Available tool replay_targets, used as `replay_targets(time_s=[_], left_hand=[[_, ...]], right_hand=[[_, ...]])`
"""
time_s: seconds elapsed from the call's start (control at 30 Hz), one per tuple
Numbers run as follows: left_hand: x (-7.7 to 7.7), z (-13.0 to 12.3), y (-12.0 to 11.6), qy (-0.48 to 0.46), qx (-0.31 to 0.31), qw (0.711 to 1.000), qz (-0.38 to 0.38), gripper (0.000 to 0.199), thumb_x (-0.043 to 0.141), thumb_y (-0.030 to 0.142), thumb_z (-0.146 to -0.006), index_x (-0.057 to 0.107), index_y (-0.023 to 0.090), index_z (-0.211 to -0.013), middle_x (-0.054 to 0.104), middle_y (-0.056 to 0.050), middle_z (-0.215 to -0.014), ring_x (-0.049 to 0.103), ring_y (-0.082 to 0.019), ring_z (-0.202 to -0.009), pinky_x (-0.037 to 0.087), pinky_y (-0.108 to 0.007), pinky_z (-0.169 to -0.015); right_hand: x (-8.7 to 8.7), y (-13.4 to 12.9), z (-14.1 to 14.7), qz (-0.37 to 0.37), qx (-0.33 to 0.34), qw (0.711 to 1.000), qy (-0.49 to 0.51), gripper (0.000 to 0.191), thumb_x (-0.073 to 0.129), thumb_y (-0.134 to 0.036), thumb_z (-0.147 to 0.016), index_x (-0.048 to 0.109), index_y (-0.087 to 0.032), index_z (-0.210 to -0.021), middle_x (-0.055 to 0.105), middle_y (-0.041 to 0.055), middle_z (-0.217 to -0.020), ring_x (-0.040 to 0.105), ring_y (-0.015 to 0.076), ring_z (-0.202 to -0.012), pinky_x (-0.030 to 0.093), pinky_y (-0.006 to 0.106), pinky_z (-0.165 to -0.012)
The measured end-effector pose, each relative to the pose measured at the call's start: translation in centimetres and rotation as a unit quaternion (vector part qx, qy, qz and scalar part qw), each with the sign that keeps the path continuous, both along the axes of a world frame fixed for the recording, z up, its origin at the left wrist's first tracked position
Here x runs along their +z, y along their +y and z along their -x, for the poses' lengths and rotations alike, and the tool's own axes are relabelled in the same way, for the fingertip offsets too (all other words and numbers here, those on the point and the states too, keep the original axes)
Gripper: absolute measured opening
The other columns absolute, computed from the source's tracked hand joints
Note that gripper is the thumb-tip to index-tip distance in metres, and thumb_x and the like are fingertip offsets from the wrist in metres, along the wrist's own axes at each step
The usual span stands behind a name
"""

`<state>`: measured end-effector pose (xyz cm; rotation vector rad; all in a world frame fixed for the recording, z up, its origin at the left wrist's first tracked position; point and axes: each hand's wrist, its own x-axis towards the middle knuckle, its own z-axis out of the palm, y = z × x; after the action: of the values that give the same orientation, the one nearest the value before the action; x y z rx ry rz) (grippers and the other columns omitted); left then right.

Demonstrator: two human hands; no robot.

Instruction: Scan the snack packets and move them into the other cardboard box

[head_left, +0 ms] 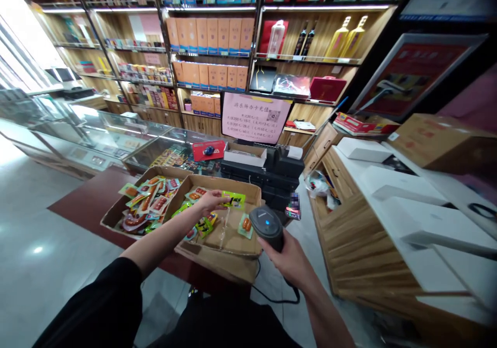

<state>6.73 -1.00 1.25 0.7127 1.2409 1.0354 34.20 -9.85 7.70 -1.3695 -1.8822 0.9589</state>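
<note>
My left hand (213, 203) is over the right cardboard box (254, 190), its fingers closed on the end of a green-yellow snack packet (235, 200). In my right hand (285, 249) is a dark handheld scanner (267, 228) with a blue light on top, just beyond the box's right edge. A packet with orange sausages (246, 226) lies inside the right box, beside the scanner. More green packets (205, 227) lie under and near my left wrist. The left cardboard box (111, 218) holds a pile of colourful snack packets (149, 200).
Behind the boxes stand a monitor with a pink sign (256, 117), a white tray (244, 155) and a black printer (287, 164). Glass counters (104, 135) run left. A wooden cabinet (349, 229) is at right. A black cable (275, 301) hangs below the scanner.
</note>
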Motion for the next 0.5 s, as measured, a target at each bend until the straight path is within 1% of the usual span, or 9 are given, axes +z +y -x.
replay_targets(time_s=[0.07,0.17,0.3,0.4,0.5], left_hand=[[1.1,0.6,-0.1,-0.013,0.053,0.999,-0.007,0.042,0.096,0.024,-0.048,0.063,0.012,-0.071,0.069,-0.004,-0.077,0.066,-0.013,-0.067,0.057,-0.026,-0.065],[2.2,1.2,-0.3,-0.016,0.093,0.995,-0.022,0.042,0.096,0.025,-0.048,0.065,0.011,-0.073,0.07,-0.005,-0.08,0.067,-0.013,-0.067,0.057,-0.025,-0.064],[2.9,1.7,-0.5,-0.008,0.102,0.994,-0.046,0.04,0.095,0.024,-0.049,0.067,0.011,-0.075,0.07,-0.005,-0.078,0.066,-0.013,-0.065,0.058,-0.025,-0.063],[3.5,2.0,-0.7,-0.002,0.099,0.994,-0.054,0.036,0.094,0.021,-0.052,0.069,0.011,-0.076,0.072,-0.007,-0.079,0.068,-0.015,-0.068,0.057,-0.025,-0.064],[4.1,2.1,-0.9,0.007,0.102,0.993,-0.051,0.035,0.094,0.019,-0.051,0.07,0.012,-0.075,0.073,-0.008,-0.08,0.069,-0.017,-0.07,0.056,-0.025,-0.063]], right_hand=[[0.1,0.2,0.5,-0.005,0.014,1.0,0.012,0.044,0.066,-0.041,-0.083,0.066,-0.018,-0.12,0.075,0.0097,-0.111,0.07,0.0293,-0.104,0.056,0.038,-0.089],[0.2,0.4,1.0,-0.009,0.043,0.999,0.02,0.04,0.066,-0.04,-0.083,0.066,-0.019,-0.117,0.075,0.0081,-0.111,0.07,0.0287,-0.104,0.056,0.038,-0.089],[0.1,0.8,1.5,-0.003,0.071,0.997,0.017,0.038,0.065,-0.04,-0.084,0.065,-0.019,-0.116,0.074,0.009,-0.115,0.068,0.0284,-0.108,0.054,0.039,-0.093],[0.1,1.0,1.8,0.0,0.086,0.996,0.029,0.041,0.065,-0.041,-0.085,0.063,-0.018,-0.119,0.073,0.0102,-0.118,0.067,0.0287,-0.112,0.052,0.04,-0.096],[0.1,1.3,2.0,0.002,0.091,0.995,0.032,0.041,0.065,-0.041,-0.085,0.064,-0.017,-0.119,0.073,0.0111,-0.117,0.067,0.0295,-0.112,0.052,0.04,-0.096]])
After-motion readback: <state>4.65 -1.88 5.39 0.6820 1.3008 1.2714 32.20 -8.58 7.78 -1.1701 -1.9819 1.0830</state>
